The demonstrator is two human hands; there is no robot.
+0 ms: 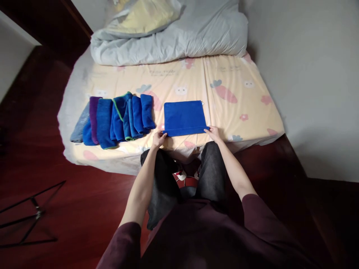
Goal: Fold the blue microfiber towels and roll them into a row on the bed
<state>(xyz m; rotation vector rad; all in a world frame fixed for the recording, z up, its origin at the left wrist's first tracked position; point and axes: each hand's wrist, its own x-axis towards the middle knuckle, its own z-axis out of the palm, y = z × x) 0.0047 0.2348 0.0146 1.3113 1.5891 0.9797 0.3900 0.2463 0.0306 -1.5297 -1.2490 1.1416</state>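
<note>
A blue cloth [184, 115] lies flat on the bed, with a narrow strip folded up along its near edge. My left hand [159, 139] pinches the near left corner of the cloth. At the near right corner, my right hand [213, 133] grips the fold between thumb and fingers. Left of the cloth, a row of several folded cloths [104, 121] in blue, purple and grey-blue lies overlapping, some with green edging.
The bed [230, 108] has a cream sheet printed with carrots and rabbits. A bunched grey quilt [171, 43] and a yellow cloth [146, 16] lie at its far side. A black metal stand [37, 214] is on the red floor at the left.
</note>
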